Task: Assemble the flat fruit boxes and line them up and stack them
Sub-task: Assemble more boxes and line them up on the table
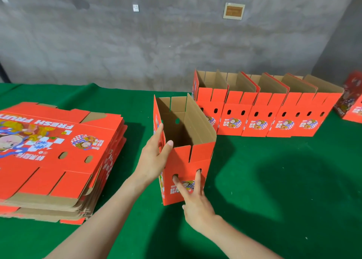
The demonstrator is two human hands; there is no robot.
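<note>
My left hand (pixel 154 156) grips the open box (pixel 201 154) at one corner. My right hand (pixel 195 202) pokes straight fingers into its holes.

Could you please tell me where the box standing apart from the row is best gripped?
Likely the top rims of its long side walls, one hand from each side: the box stands upright, narrow and open-topped, while its near end is split by a slot.

Close head view, forward and down
</note>
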